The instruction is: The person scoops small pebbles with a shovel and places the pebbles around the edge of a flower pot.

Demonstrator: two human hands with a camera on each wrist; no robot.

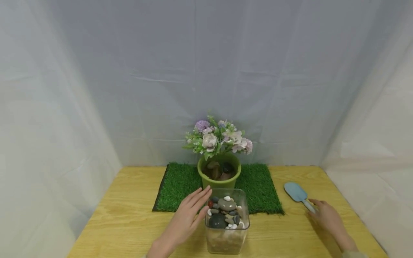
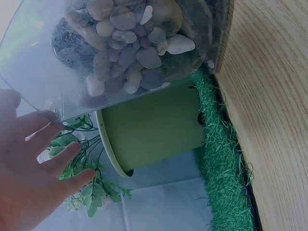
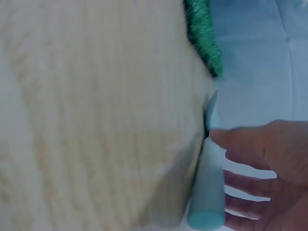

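Note:
A clear square container [image 1: 224, 245] of stones [image 1: 227, 205] stands at the table's front. My left hand [image 1: 187, 214] is at its left side, fingers straight and fingertips by the rim; the left wrist view shows them overlapping the rim's edge [image 2: 60, 119]. On the right, a light blue garden trowel [image 1: 295, 191] lies on the table. Over its handle [image 3: 208, 185] is my right hand [image 1: 327, 216], with the thumb by the handle's neck and the fingers fairly straight along its far side. Whether they press on the handle is unclear.
Behind the container, a green flowerpot [image 1: 219, 183] with larger stones and pale pink and purple flowers [image 1: 222, 138] stands on an artificial grass mat [image 1: 258, 190]. The wooden table [image 1: 113, 208] is enclosed by white sheets [image 1: 161, 89] at the back and sides.

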